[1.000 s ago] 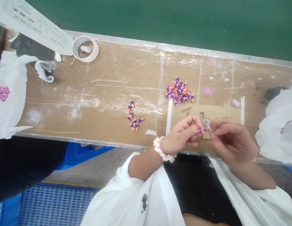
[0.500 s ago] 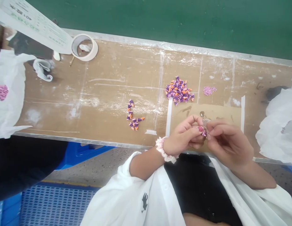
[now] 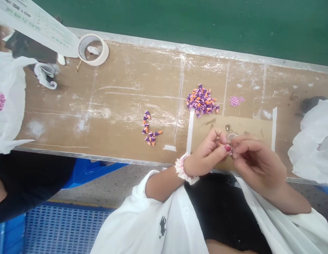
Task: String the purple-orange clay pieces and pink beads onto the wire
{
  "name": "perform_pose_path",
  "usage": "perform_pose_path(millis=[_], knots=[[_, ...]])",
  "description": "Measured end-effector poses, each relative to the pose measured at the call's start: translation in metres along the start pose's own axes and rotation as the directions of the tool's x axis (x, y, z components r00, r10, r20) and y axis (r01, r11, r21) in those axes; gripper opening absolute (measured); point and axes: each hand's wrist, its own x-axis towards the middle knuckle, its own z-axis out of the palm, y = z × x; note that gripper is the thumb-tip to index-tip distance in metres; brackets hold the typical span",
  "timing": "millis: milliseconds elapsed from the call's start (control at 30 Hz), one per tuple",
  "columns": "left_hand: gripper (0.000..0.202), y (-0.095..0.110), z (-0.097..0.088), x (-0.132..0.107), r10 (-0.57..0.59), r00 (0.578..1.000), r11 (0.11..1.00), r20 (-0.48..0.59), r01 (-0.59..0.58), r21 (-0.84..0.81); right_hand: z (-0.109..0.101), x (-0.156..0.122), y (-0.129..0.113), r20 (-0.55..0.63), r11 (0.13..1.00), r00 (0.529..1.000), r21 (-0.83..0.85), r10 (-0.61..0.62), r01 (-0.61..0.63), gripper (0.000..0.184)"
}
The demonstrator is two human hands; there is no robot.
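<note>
My left hand (image 3: 210,151) pinches a small purple, pink and orange figurine (image 3: 231,152), mostly hidden by the fingertips. Against it, my right hand (image 3: 256,160) is closed, thumb and forefinger pressed together; anything tiny between them is hidden. A small clear round container (image 3: 232,135) shows just behind the fingers, by a dark glossy blob (image 3: 227,127). Beyond my left hand lies a heap of similar figurines (image 3: 201,101). A little pile of tiny pink pieces (image 3: 236,101) lies to its right. Several more figurines (image 3: 150,134) form a loose line further left.
A tape roll (image 3: 93,50) stands at the back left beside a printed white sheet (image 3: 39,26). White plastic bags (image 3: 312,141) lie at both table ends, the left one with pink pieces. A person's dark-clothed leg (image 3: 28,180) is at lower left, near a blue stool (image 3: 89,173).
My left thumb has shifted over the figurine, covering more of it and turning it slightly. My right hand stays pinched beside it. The view has drifted a little.
</note>
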Motion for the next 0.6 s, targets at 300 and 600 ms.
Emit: perform_pose_path(millis=[300, 600], knots=[[0.039, -0.002, -0.001, 0.003, -0.05, 0.999, 0.999, 0.007, 0.05, -0.005, 0.001, -0.004, 0.0, -0.013, 0.998, 1.0, -0.061, -0.003, 0.002, 0.028], [0.027, 0.01, -0.028, 0.03, 0.048, 0.939, 0.991, -0.341, -0.003, 0.132, -0.019, 0.013, 0.065, -0.157, 0.914, 0.986, -0.388, 0.058, -0.115, 0.011]])
